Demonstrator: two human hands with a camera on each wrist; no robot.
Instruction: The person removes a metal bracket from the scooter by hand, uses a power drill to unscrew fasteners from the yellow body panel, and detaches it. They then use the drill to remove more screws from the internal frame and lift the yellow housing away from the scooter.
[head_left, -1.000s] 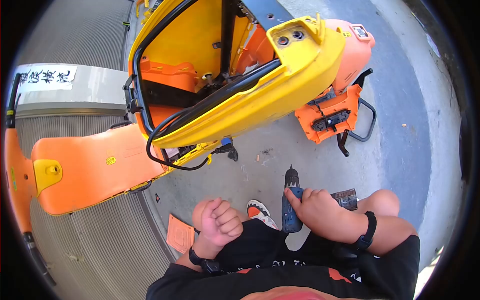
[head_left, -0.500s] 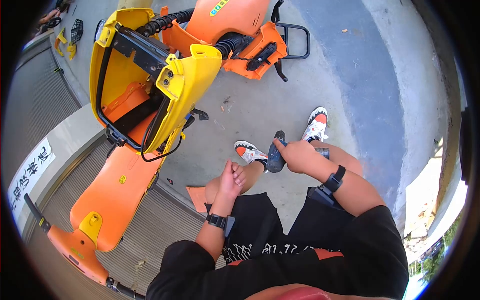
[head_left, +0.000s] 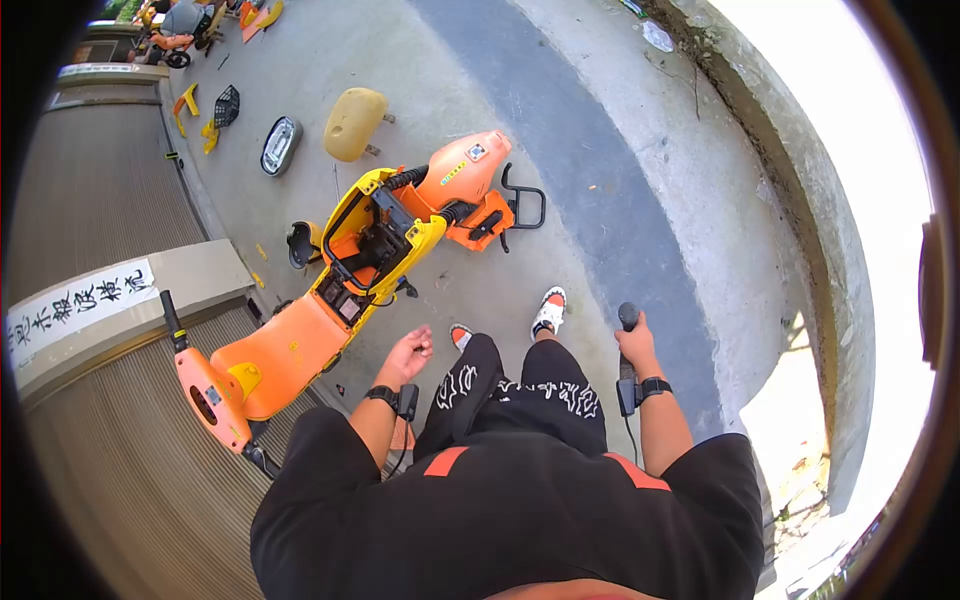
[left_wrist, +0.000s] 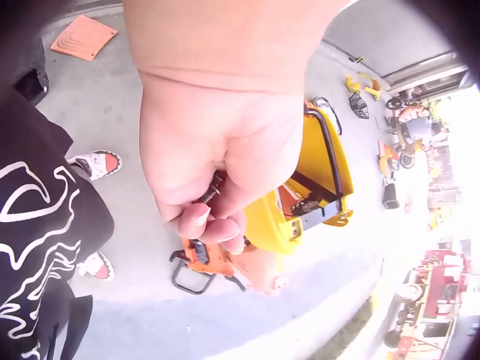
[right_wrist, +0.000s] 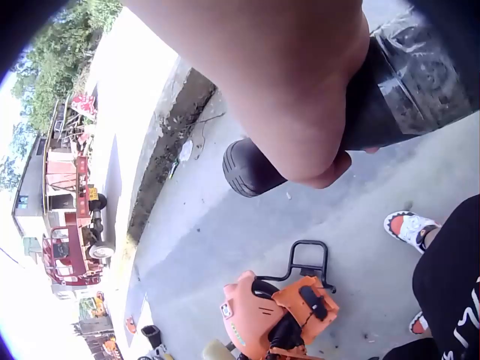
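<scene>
My left hand is held in front of the body with curled fingers. In the left wrist view, dark threaded screws show between its fingers and palm. Low at my right side, my right hand grips a cordless drill. The right wrist view shows the drill's dark rounded rear end and its battery wrapped in clear tape; its chuck is hidden. Ahead and to the left stands a partly dismantled orange and yellow scooter, its yellow body open at the top. Both hands are apart from it.
A beige seat, a headlamp-like oval part and a black basket lie beyond the scooter. An orange panel lies on the ground by my left leg. A low concrete wall runs along the right.
The person has risen from a low seated pose to standing, and the view has drawn back. The drill has moved from between the knees out to the right side.
</scene>
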